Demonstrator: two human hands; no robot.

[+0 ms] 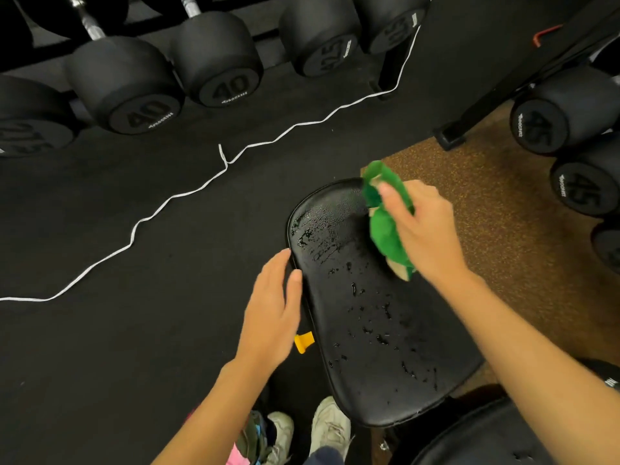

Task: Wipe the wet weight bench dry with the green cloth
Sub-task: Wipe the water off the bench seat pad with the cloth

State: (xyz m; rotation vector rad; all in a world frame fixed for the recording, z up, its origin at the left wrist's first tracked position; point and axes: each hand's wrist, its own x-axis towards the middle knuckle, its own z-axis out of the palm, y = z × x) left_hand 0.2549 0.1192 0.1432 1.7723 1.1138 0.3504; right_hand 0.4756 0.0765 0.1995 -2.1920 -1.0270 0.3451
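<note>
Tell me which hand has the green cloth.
The right hand grips the green cloth over the far end of the weight bench. The left hand holds nothing; it rests at the pad's left edge.

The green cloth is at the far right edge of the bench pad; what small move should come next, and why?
Probably draw the green cloth in the right hand across and toward the near end of the bench pad: droplets cover its middle and near half, and the left hand already rests on its left edge.

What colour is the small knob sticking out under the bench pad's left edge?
Yellow-orange. The knob shows in the head view, just below the left hand.
</note>
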